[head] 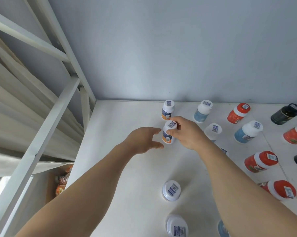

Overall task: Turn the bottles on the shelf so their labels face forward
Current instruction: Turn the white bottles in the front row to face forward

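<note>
On the white shelf (123,168) stand several bottles in rows. My right hand (187,134) grips the cap of a white bottle with a blue and orange label (167,136), second from the back in the left column. My left hand (144,139) hovers just left of that bottle, fingers spread, touching nothing. Behind it stands a matching white bottle (168,110). Two more white-capped bottles, one (171,190) and another (176,226), stand nearer to me in the same column.
To the right stand pale blue bottles (202,111) (247,132), red bottles (238,113) (260,161) (281,189) and a dark bottle (285,113). A grey wall (178,48) backs the shelf. White frame bars (47,120) rise at left, with snack bags (62,182) below.
</note>
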